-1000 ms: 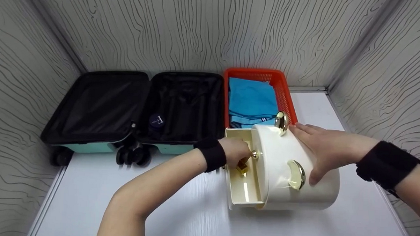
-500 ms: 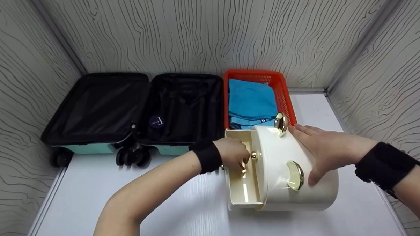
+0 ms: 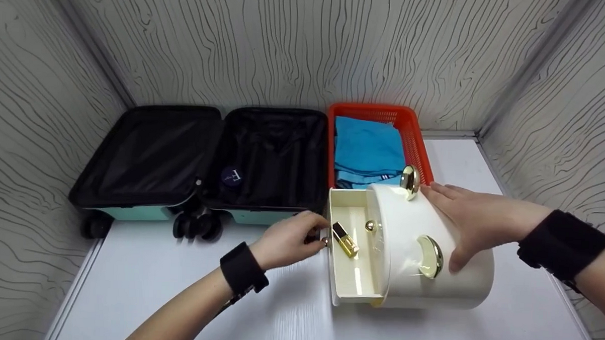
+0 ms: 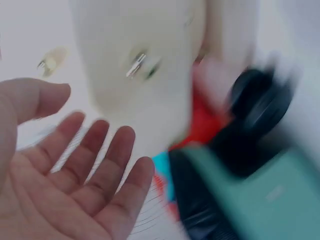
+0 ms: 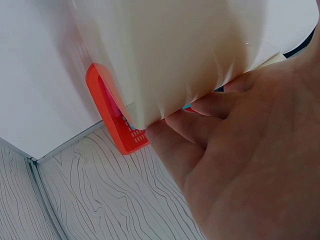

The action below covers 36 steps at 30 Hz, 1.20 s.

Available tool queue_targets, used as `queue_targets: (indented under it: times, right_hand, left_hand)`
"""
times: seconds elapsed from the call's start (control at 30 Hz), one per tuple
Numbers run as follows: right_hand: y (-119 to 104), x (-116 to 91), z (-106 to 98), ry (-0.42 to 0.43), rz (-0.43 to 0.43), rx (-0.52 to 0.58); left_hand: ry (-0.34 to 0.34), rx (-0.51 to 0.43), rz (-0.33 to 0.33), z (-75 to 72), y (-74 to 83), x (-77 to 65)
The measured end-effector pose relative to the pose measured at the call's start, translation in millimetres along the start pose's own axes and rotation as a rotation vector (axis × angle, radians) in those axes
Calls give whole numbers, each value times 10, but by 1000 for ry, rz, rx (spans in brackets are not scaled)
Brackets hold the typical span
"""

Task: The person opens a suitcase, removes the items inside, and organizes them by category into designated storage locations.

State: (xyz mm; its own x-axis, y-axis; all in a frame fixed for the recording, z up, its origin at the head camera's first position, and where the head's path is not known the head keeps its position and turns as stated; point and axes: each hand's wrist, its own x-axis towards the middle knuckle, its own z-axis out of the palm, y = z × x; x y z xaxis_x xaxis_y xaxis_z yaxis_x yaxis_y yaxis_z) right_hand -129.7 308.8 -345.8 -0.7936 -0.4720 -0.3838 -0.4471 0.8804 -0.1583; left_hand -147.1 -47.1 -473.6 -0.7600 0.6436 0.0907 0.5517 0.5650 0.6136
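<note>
A cream-white cosmetics box [image 3: 403, 229] with gold handles stands right of centre, its drawer [image 3: 356, 282] pulled out to the left. Inside the drawer lies a small gold tube with a black end [image 3: 346, 240], perhaps a lipstick. My left hand [image 3: 286, 242] is at the drawer's front, thumb and fingers close to its gold knob [image 3: 326, 242]. In the left wrist view that hand [image 4: 75, 185] has spread, bent-free fingers with nothing in them, apart from the blurred drawer front. My right hand [image 3: 477, 221] rests on the box's far side with fingers extended.
An open suitcase [image 3: 145, 212] with black lining and mint shell lies at the back left. A red basket [image 3: 416, 144] holding folded blue cloth [image 3: 369, 144] stands behind the box. Patterned walls [image 3: 286, 48] enclose the white table [image 3: 277, 310].
My left hand has let go of the gold tube, leaving it in the drawer, and moved left out of the drawer to its front knob. My right hand stays on the box.
</note>
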Motion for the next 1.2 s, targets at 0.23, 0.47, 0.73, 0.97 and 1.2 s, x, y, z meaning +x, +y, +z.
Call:
queue_targets:
  times: [0.23, 0.47, 0.73, 0.97, 1.2]
  right_hand:
    - [-7, -5, 23, -4, 19, 11]
    - [-1, -11, 25, -4, 17, 9]
    - [-3, -7, 17, -10, 21, 15]
    - [-3, -9, 8, -11, 21, 19]
    - [-6, -20, -4, -8, 7, 13]
  left_hand:
    - [73, -243, -126, 363, -176, -116]
    - [105, -250, -124, 442, -194, -84]
    - [126, -235, -107, 482, -210, -47]
    - [126, -205, -76, 505, -184, 8]
    - [113, -173, -67, 543, -106, 97]
